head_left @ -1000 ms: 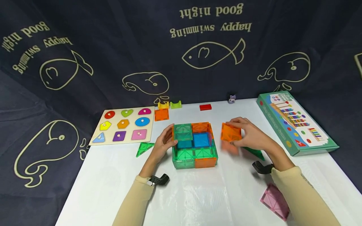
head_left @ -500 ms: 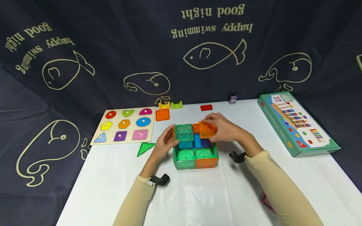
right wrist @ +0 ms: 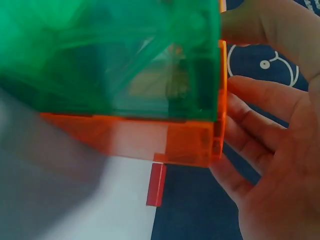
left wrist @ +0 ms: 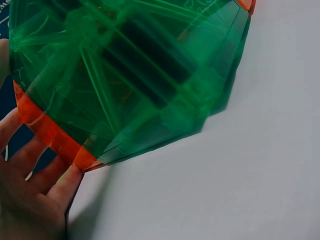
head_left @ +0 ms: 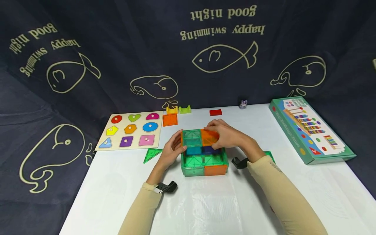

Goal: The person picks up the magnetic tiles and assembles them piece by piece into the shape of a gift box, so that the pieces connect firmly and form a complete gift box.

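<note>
In the head view, a low box of translucent magnetic tiles (head_left: 193, 160), mostly green and orange with blue showing inside, stands mid-table. My left hand (head_left: 171, 148) holds its left side, thumb at the near part and fingers toward the back corner. The left wrist view shows this hand's fingers (left wrist: 31, 159) against an orange wall tile (left wrist: 55, 131). My right hand (head_left: 224, 134) pinches an orange square magnetic tile (head_left: 208, 138) lying over the back right of the box top, beside a green square tile (head_left: 192, 137). In the right wrist view, fingers (right wrist: 255, 130) lie along the box's orange edge.
A shape puzzle board (head_left: 136, 130) lies at left, a green game box (head_left: 311, 130) at right. Around the box lie a green triangle tile (head_left: 152, 154), an orange tile (head_left: 170, 119), a red block (head_left: 215, 112) and a small figurine (head_left: 243, 104). Another green tile (head_left: 269, 155) shows beyond the right sleeve.
My right hand has carried the orange square tile leftward from beside the box onto its back right top. My left hand has kept its place at the box's left side.
</note>
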### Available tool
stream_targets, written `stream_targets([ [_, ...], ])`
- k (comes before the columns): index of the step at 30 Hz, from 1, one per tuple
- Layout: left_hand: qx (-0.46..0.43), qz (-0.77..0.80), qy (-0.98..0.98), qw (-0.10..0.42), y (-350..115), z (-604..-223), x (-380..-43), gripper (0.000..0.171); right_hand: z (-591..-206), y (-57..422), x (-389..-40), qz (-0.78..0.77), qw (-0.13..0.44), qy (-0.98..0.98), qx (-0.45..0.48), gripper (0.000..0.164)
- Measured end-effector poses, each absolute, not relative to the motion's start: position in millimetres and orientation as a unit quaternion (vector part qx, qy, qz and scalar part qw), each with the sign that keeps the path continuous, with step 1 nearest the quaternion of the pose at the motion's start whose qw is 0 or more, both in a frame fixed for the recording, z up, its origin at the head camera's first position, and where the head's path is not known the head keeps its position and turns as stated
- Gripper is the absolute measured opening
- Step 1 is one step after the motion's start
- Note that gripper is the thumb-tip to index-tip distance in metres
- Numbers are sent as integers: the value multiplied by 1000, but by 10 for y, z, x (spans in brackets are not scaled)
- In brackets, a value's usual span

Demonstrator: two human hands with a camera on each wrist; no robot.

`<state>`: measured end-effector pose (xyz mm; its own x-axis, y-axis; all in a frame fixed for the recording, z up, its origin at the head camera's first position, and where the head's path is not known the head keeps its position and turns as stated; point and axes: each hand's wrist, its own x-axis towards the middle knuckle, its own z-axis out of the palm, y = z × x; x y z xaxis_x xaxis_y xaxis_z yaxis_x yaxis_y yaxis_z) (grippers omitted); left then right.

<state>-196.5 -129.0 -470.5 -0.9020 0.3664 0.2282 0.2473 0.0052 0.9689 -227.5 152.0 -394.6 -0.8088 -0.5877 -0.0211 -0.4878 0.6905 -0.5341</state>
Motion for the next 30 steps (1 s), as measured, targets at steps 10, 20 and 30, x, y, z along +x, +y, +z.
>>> stream_targets([
  [10, 230, 674, 701, 47, -1290, -4715, -1975, 69, -3978, 1597, -2253, -278, 110, 911, -285, 71],
  [20, 234, 685, 689, 43, -1280, -4785, -2003, 70, -3980, 1649, -2229, -273, 109, 910, -293, 73],
  [30, 242, 696, 673, 70, -1308, -4704, -1972, 51, -3953, 1849, -2011, -302, 56, 913, -270, 66],
])
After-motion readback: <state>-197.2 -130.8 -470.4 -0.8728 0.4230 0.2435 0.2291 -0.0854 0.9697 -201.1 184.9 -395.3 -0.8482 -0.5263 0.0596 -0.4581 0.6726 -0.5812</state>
